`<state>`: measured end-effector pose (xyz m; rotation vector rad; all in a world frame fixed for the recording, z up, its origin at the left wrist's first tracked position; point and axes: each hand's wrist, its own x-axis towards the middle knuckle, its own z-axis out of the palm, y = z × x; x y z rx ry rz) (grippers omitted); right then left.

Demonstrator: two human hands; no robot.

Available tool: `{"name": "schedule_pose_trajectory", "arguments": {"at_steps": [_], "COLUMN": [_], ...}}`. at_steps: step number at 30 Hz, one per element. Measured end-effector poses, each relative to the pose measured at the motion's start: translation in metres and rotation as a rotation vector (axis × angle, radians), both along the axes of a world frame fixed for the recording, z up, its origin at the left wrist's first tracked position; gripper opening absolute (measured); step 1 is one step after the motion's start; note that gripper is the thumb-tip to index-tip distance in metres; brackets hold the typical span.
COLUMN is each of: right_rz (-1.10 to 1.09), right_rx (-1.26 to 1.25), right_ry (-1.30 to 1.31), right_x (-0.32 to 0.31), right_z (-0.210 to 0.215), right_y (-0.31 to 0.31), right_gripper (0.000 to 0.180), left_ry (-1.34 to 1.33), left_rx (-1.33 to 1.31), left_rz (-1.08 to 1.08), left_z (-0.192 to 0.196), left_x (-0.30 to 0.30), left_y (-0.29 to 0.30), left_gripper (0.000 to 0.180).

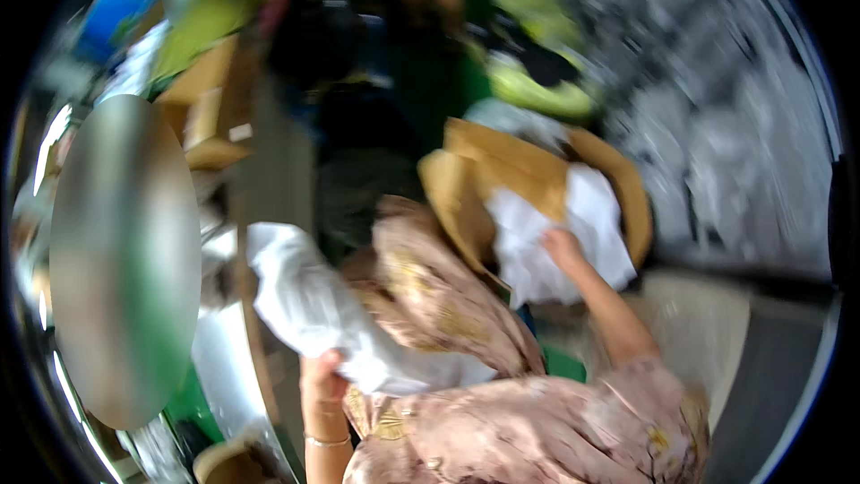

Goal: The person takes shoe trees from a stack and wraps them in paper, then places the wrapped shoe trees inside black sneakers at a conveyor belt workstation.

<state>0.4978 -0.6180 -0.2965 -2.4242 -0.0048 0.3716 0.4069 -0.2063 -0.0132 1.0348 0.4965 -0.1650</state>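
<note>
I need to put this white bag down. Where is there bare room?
Bare pale floor lies right of the open brown cardboard box, beside the right hand. Left is crowded: crumpled white plastic bag in the left hand. Blur hides more.

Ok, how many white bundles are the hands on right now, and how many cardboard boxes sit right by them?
White bundles: 2 – white plastic bundle gripped by the left hand; white material under the right hand
Open cardboard boxes: 1 – cardboard box holding the white material
Total: 3
The picture is blurred, so farther things go uncounted.
</note>
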Motion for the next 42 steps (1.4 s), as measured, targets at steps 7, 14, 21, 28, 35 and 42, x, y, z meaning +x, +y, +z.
{"name": "schedule_pose_trajectory", "arguments": {"at_steps": [7,14,21,28,35,42], "right_rz": [0.196,1.104,1.164,1.169,0.605,0.502], "right_rx": [0.744,0.707,1.068,1.086,0.836,-0.205], "right_ry": [-0.359,-0.913,-0.452,-0.716,-1.048,-0.147], "right_x": [0.157,0.174,0.151,0.161,0.165,0.052], "right_z": [0.321,0.460,0.486,0.478,0.401,-0.048], "right_y": [0.198,0.518,0.640,0.619,0.373,-0.050], "right_gripper": [0.031,0.036,0.036,0.046,0.013,0.027], "left_ry": [-0.131,-0.288,-0.319,-0.278,-0.271,-0.141], "left_rx": [-0.181,-0.220,-0.208,-0.258,-0.264,-0.270], "left_rz": [-0.059,0.065,0.190,0.172,0.194,0.028], "left_z": [0.021,0.020,0.009,0.009,0.015,0.014], "left_x": [0.000,-0.032,-0.045,-0.032,-0.039,-0.010], "left_y": [0.035,0.055,0.076,0.079,0.062,0.048], "left_gripper": [0.086,0.093,0.093,0.090,0.096,0.089]}}
